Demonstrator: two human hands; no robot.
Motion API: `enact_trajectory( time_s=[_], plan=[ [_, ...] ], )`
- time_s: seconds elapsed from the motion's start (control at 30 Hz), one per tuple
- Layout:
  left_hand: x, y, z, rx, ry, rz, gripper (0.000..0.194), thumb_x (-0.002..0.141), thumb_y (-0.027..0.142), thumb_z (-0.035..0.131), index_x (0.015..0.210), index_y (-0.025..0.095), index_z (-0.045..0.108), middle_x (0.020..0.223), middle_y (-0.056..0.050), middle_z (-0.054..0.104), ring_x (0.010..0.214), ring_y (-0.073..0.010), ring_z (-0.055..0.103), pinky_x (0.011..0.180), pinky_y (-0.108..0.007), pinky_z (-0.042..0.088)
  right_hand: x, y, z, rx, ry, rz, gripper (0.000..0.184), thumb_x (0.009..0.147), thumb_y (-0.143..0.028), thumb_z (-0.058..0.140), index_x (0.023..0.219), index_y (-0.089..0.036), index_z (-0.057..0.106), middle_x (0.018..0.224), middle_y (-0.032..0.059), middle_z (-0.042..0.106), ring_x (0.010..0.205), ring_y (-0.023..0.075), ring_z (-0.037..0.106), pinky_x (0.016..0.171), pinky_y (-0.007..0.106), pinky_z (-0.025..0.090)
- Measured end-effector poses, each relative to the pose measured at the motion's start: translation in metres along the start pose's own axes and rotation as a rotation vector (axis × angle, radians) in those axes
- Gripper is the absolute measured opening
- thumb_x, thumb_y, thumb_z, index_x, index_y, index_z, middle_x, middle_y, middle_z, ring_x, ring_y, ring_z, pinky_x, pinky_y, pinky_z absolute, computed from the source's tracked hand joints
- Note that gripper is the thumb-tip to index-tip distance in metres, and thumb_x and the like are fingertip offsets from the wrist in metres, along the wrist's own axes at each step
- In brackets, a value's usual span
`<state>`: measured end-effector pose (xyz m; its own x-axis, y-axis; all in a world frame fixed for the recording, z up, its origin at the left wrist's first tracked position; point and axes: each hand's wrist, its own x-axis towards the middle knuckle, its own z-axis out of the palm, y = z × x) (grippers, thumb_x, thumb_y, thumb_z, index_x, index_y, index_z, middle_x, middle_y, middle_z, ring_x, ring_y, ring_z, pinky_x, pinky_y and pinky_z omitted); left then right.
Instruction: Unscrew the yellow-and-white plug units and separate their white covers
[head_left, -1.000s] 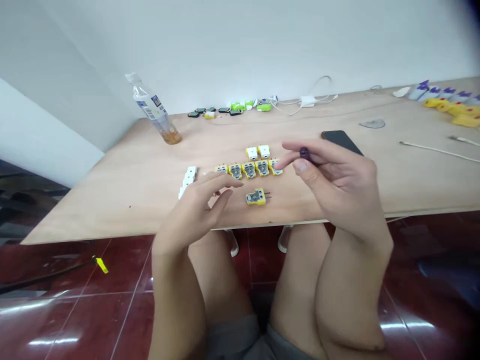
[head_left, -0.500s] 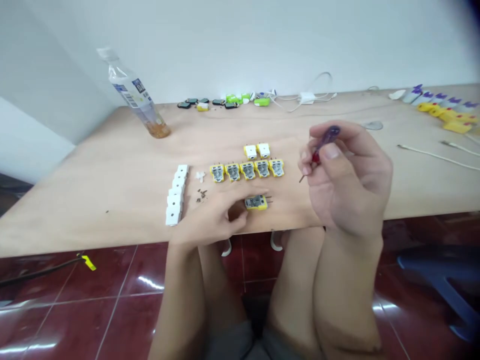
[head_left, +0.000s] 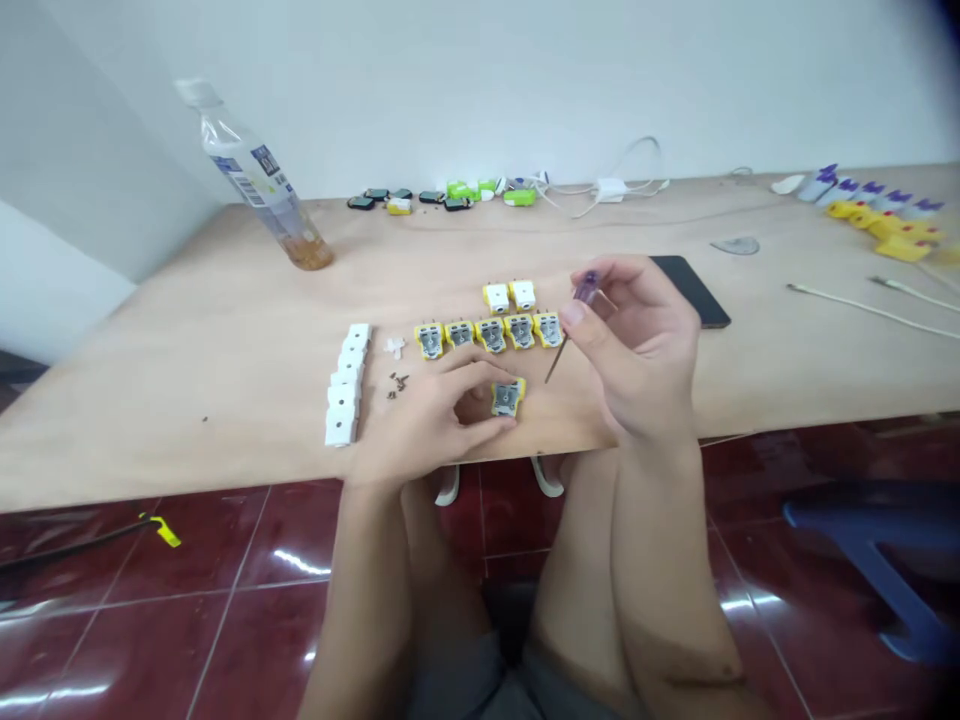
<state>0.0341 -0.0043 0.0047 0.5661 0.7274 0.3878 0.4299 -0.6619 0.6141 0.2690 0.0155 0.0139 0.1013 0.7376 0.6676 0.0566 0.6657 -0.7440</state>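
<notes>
Between the thumb and fingers of my left hand (head_left: 427,410) is a yellow-and-grey plug housing (head_left: 508,397), its inside facing up, near the table's front edge. My right hand (head_left: 637,340) grips a screwdriver (head_left: 586,288) by its purple handle; the thin shaft slants down to the left, its tip apart from the housing. Just beyond stands a row of several similar open plug housings (head_left: 491,335). Two plugs with white covers (head_left: 496,297) sit behind that row. Small screws (head_left: 399,384) and clear plastic bits (head_left: 394,347) lie left of the row, beside a line of white covers (head_left: 343,400).
A tilted-looking bottle (head_left: 262,185) stands at the back left. Green and dark small cases (head_left: 457,195) and a white cable adapter (head_left: 611,189) line the wall. A dark phone (head_left: 690,290) lies behind my right hand. Yellow and purple-tipped parts (head_left: 885,215) and cables sit far right.
My right hand has moved left and nearer the housing, the screwdriver now pointing down toward it. The housing in my left hand has turned, its pins no longer pointing right. The phone has come into sight.
</notes>
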Motion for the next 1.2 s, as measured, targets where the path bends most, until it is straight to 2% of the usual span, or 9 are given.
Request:
enact_trajectory(
  time_s=[0.1,0.23,0.4,0.5,0.57,0.63,0.73,0.93,1.2],
  plan=[
    [-0.001,-0.003,0.002,0.089,0.059,0.049,0.024,0.100,0.030,0.087,0.120,0.021,0.078,0.131,-0.008,0.075,0.117,-0.0273,0.076,0.101,-0.042,0.064,-0.003,-0.005,0.001,-0.039,-0.017,0.027,0.034,0.106,-0.048,0.079,0.134,-0.032,0.069,0.130,0.0080,0.075,0.121,0.0280,0.074,0.099,0.046,0.071],
    [-0.004,-0.005,0.004,0.150,0.090,0.015,0.027,0.095,0.036,0.093,0.115,0.023,0.079,0.128,-0.008,0.075,0.116,-0.0286,0.076,0.101,-0.041,0.064,-0.006,-0.019,0.004,-0.024,-0.084,0.005,0.033,0.110,-0.044,0.073,0.141,-0.033,0.070,0.138,0.0099,0.074,0.119,0.0291,0.073,0.103,0.049,0.068],
    [-0.003,-0.004,0.002,0.141,0.109,0.049,0.031,0.092,0.037,0.096,0.114,0.023,0.080,0.130,-0.008,0.076,0.121,-0.0296,0.072,0.109,-0.045,0.060,-0.007,-0.028,0.010,0.016,-0.094,0.001,0.031,0.104,-0.046,0.081,0.128,-0.028,0.076,0.124,0.0097,0.075,0.118,0.0305,0.074,0.101,0.051,0.069],
    [-0.003,0.000,-0.002,0.119,0.084,0.114,0.032,0.091,0.041,0.096,0.112,0.023,0.080,0.132,-0.009,0.077,0.126,-0.0320,0.069,0.115,-0.049,0.057,-0.008,-0.027,0.013,0.042,-0.085,0.059,0.031,0.104,-0.047,0.080,0.127,-0.027,0.073,0.111,0.0082,0.076,0.106,0.0273,0.077,0.093,0.047,0.070],
    [-0.002,0.004,-0.005,0.089,0.062,0.150,0.021,0.096,0.035,0.090,0.110,0.023,0.079,0.133,-0.009,0.078,0.128,-0.0323,0.068,0.118,-0.052,0.054,-0.009,-0.024,0.014,0.073,-0.103,0.096,0.030,0.106,-0.047,0.078,0.128,-0.027,0.070,0.099,0.0055,0.076,0.094,0.0248,0.078,0.087,0.046,0.070],
    [-0.002,0.008,-0.007,0.040,0.062,0.176,0.010,0.099,0.019,0.076,0.108,0.024,0.079,0.133,-0.008,0.080,0.128,-0.0313,0.070,0.119,-0.053,0.053,-0.010,-0.020,0.014,0.091,-0.114,0.117,0.028,0.108,-0.047,0.076,0.127,-0.029,0.067,0.092,0.0030,0.075,0.086,0.0231,0.078,0.080,0.043,0.070],
    [-0.002,0.011,-0.008,-0.015,0.098,0.175,0.029,0.093,0.004,0.060,0.102,0.023,0.080,0.132,-0.007,0.081,0.127,-0.0300,0.073,0.117,-0.052,0.056,-0.011,-0.013,0.016,0.084,-0.086,0.124,0.028,0.110,-0.051,0.071,0.128,-0.031,0.062,0.088,0.0008,0.074,0.076,0.0205,0.076,0.068,0.038,0.066],
    [-0.003,0.005,-0.006,0.001,0.135,0.147,0.030,0.093,0.006,0.063,0.107,0.024,0.083,0.126,-0.008,0.083,0.122,-0.0293,0.077,0.112,-0.050,0.061,-0.012,-0.004,0.020,0.071,-0.006,0.166,0.035,0.114,-0.061,0.061,0.135,-0.034,0.055,0.080,-0.0024,0.069,0.066,0.0184,0.073,0.057,0.033,0.060],
    [-0.002,0.006,-0.007,0.052,0.122,0.180,0.029,0.093,0.004,0.065,0.101,0.023,0.085,0.124,-0.009,0.081,0.118,-0.0271,0.077,0.107,-0.046,0.062,-0.014,-0.008,0.020,0.142,-0.058,0.231,0.040,0.108,-0.063,0.071,0.128,-0.031,0.057,0.077,-0.0037,0.069,0.059,0.0159,0.069,0.053,0.032,0.060]
  ],
)
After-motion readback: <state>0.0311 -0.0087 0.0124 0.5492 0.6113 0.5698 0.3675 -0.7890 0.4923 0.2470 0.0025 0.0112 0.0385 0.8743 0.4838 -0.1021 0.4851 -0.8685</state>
